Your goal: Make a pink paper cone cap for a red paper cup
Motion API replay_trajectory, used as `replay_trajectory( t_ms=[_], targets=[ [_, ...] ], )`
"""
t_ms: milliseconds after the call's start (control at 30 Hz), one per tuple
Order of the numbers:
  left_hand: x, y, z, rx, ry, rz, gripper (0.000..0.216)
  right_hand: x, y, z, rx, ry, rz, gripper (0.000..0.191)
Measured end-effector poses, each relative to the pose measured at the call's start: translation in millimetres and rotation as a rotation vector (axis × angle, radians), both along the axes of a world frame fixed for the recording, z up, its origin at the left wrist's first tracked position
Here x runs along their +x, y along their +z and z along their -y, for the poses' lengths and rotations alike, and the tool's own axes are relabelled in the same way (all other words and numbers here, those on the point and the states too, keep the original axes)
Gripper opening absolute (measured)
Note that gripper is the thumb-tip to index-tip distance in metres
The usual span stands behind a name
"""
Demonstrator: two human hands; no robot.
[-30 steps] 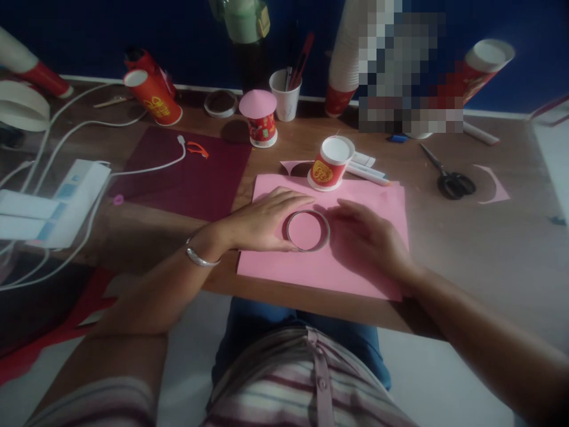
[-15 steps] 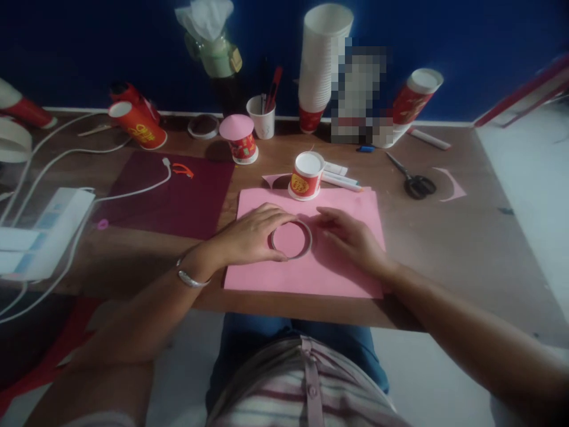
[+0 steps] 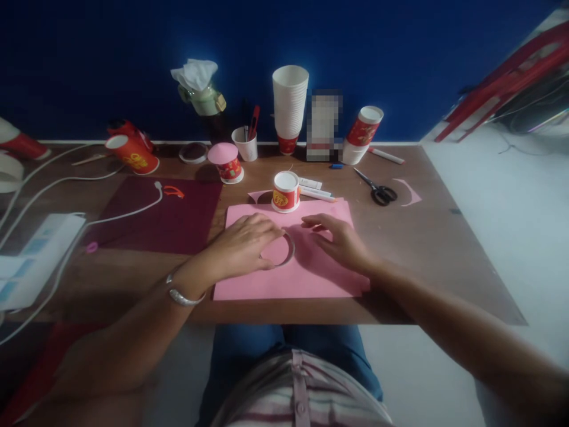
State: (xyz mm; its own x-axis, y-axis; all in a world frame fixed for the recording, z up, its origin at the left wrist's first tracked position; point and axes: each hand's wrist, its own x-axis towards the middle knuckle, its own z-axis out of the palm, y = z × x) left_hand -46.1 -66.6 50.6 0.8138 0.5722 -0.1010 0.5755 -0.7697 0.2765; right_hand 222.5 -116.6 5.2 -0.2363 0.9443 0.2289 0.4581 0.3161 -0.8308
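You are laying your left hand point(image 3: 242, 244) flat over the left part of a thin ring point(image 3: 291, 251). Its fingers point(image 3: 262, 228) are lying close together and stretched out, not curled around anything. The ring is lying on a pink sheet of paper point(image 3: 311, 280), near the sheet's middle, and only its right arc is showing past your fingertips. You are resting your right hand point(image 3: 341, 244) on the same sheet just to the right of the ring. Its fingers point(image 3: 316, 224) are loosely spread and pointing toward the ring, and whether they are touching the rim is hard to tell. The sheet is lying on the table point(image 3: 427, 255), close to its near edge. An upturned red cup point(image 3: 285, 191) is standing at the sheet's far edge, with markers point(image 3: 317, 192) just beside it. Scissors point(image 3: 379, 190) are lying farther right, well apart from your hands. A maroon sheet point(image 3: 169, 216) is lying to the left, and a stack of cups point(image 3: 289, 107) is standing at the back against the blue wall.
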Motion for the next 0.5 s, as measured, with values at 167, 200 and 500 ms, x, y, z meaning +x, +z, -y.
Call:
replay_trajectory(
  t_ms=[167, 200, 500],
  targets=[
    [3, 3.3, 2, 0.006, -0.015, -0.004, 0.059, 47, 22.2, -22, 0.155, -0.162, 0.270, 0.020],
    [4, 4.1, 2, 0.013, -0.018, -0.007, 0.059, 58, 24.0, -28, 0.168, -0.210, 0.339, 0.020],
    [-4, 15.0, 4, 0.081, -0.001, 0.068, 0.066, 105, 21.2, -66, 0.149, -0.441, 0.675, 0.024]
  ],
)
